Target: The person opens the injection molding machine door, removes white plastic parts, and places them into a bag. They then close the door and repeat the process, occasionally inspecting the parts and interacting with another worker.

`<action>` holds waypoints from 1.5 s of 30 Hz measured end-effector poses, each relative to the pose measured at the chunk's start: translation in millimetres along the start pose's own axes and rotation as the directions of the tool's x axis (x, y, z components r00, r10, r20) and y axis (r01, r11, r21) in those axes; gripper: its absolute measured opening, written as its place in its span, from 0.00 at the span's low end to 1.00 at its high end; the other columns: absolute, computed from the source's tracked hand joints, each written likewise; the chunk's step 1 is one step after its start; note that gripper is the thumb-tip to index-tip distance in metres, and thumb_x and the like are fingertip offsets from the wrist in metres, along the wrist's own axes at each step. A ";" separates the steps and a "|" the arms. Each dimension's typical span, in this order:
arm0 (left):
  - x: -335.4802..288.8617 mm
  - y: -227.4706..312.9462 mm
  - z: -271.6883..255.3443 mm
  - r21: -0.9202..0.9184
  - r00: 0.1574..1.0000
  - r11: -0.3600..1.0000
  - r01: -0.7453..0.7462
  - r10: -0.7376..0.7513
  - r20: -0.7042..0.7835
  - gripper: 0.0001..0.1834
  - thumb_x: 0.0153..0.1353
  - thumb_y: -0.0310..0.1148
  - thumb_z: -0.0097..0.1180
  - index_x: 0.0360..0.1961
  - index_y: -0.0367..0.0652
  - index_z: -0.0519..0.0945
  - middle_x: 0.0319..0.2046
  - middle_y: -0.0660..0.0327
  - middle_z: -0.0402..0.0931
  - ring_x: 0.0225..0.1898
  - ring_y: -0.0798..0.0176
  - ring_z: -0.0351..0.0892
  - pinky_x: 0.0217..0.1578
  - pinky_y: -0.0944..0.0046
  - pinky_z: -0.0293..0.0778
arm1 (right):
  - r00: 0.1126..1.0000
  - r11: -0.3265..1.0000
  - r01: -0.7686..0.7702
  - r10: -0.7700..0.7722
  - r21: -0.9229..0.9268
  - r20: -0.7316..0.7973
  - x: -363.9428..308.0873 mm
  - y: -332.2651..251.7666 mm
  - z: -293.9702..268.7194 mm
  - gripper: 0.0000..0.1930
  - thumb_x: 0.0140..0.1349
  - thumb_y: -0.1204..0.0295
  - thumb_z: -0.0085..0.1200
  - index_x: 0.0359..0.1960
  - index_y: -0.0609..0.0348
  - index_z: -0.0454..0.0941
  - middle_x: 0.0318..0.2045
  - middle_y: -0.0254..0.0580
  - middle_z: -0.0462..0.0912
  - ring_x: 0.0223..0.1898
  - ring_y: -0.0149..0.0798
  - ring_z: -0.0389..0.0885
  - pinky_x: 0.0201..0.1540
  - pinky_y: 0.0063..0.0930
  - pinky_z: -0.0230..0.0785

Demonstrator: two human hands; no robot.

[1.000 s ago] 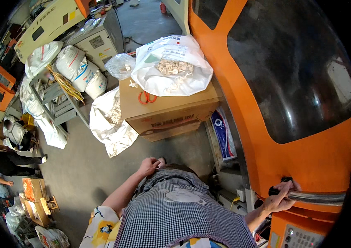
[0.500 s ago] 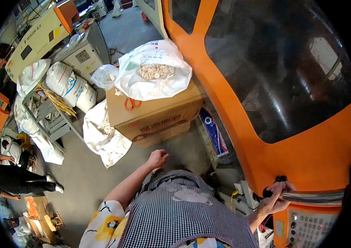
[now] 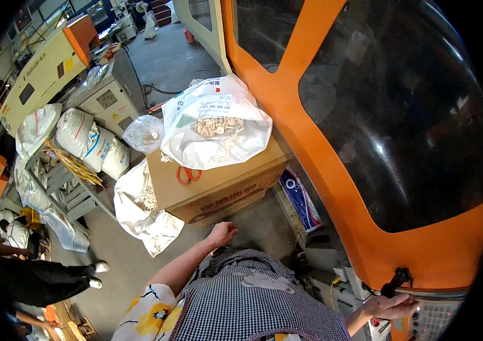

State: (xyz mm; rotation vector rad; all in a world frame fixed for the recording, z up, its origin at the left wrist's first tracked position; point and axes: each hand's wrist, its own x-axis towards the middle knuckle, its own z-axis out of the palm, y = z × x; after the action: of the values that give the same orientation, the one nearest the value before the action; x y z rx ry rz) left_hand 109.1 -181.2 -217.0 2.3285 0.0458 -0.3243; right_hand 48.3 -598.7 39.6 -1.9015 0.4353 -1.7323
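My left hand (image 3: 223, 233) hangs in front of my checked apron (image 3: 253, 301), near the cardboard box (image 3: 219, 200). Its fingers are curled in, and nothing shows in them. At the lower right, my right hand (image 3: 390, 307) is against the lower end of the black handle (image 3: 399, 279) on the orange machine door (image 3: 361, 238). The fingers reach past the handle, below the door's lower rim, and do not wrap round it. On the box lie an open white sack (image 3: 196, 150) of small pale plastic parts (image 3: 219, 126) and red-handled scissors (image 3: 187, 175).
A second white sack (image 3: 133, 219) of pale pieces leans beside the box. Full sacks (image 3: 93, 142) rest on a metal frame (image 3: 76, 199) at left. Another person (image 3: 48, 278) is at the lower left. A control panel (image 3: 432, 321) sits below the door.
The view has tilted, so the box, door and sacks appear lower. My right hand has shifted down against the handle, its fingers now pointing right. My left hand stays curled.
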 end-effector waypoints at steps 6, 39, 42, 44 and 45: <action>-16.6 -36.2 -58.4 -0.067 0.983 0.990 0.120 -0.109 0.147 0.14 0.54 0.37 0.53 0.35 0.37 0.78 0.32 0.47 0.77 0.37 0.47 0.77 0.38 0.56 0.72 | 0.915 0.935 0.192 -0.281 0.300 0.289 -79.2 -112.2 68.5 0.20 0.62 0.63 0.39 0.50 0.65 0.65 0.42 0.53 0.72 0.42 0.44 0.72 0.45 0.38 0.66; -29.6 4.2 -274.1 -0.967 0.934 0.246 -0.061 -0.327 -0.142 0.14 0.65 0.35 0.43 0.41 0.36 0.76 0.25 0.68 0.75 0.24 0.77 0.70 0.25 0.77 0.65 | -0.364 0.106 -0.917 -0.616 -0.385 0.699 -333.4 -296.1 308.5 0.07 0.60 0.80 0.46 0.39 0.62 0.73 0.35 0.43 0.79 0.40 0.33 0.77 0.46 0.25 0.69; -39.9 11.5 -287.2 -0.897 0.899 0.437 -0.069 -0.362 -0.246 0.11 0.63 0.31 0.46 0.39 0.36 0.77 0.23 0.69 0.73 0.22 0.78 0.68 0.23 0.78 0.64 | -0.361 0.229 -0.932 -0.654 -0.281 0.665 -331.6 -293.0 324.1 0.11 0.58 0.80 0.49 0.44 0.62 0.71 0.40 0.44 0.77 0.41 0.35 0.76 0.47 0.28 0.69; -45.1 15.6 -294.1 -0.821 0.860 0.567 -0.065 -0.386 -0.335 0.10 0.63 0.30 0.47 0.37 0.36 0.77 0.23 0.69 0.72 0.22 0.79 0.67 0.22 0.78 0.64 | -0.320 0.237 -0.947 -0.650 -0.217 0.690 -311.9 -307.1 343.0 0.16 0.56 0.79 0.52 0.47 0.62 0.69 0.45 0.45 0.75 0.42 0.36 0.76 0.47 0.30 0.69; -48.3 18.4 -299.5 -0.795 0.854 0.602 -0.072 -0.375 -0.361 0.09 0.62 0.29 0.48 0.37 0.35 0.77 0.22 0.69 0.71 0.21 0.79 0.65 0.21 0.77 0.63 | -0.194 0.264 -0.964 -0.647 -0.022 0.737 -304.2 -316.8 348.5 0.17 0.54 0.80 0.53 0.47 0.62 0.69 0.44 0.45 0.75 0.43 0.37 0.76 0.47 0.30 0.68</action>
State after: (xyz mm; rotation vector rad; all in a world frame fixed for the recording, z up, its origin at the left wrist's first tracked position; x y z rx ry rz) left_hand 130.3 21.2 8.7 1.4331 0.5540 0.2176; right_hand 318.0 -113.7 -40.2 -1.0988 -0.6944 0.6340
